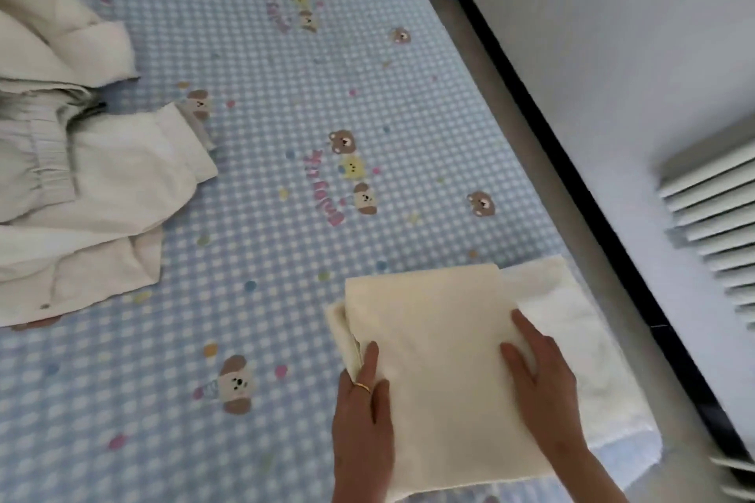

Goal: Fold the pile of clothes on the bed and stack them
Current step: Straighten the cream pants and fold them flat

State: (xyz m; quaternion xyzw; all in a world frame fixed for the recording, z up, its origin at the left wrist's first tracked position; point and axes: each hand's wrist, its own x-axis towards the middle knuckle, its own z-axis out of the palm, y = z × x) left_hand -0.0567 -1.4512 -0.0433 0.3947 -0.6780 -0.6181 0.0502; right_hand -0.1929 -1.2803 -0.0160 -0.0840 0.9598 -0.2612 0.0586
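Left hand (361, 400) lies flat on the left edge of the folded cream garment (437, 363), fingers straight, index along the fold, thumb on top — pressing, not gripping. Right hand (539, 376) does the same on the right side, fingers extended and flat on the cloth. Neither hand grasps anything.

The cream garment sits on a folded white fluffy piece (572, 323), which pokes out on the right and far side, near the bed's right edge. So the stack has two items, both on the blue checked bear-print sheet (286, 114).

Step in hand, as I read it: seating and smoothing the top item onto the stack. Left edge shows a lower layer sticking out slightly — may want a nudge to square it.

Unfolded pile (81, 176) — white and pale grey pieces, one with an elastic waistband — lies well apart at far left. Next move likely calls for lifting both hands off and reaching across for one piece.
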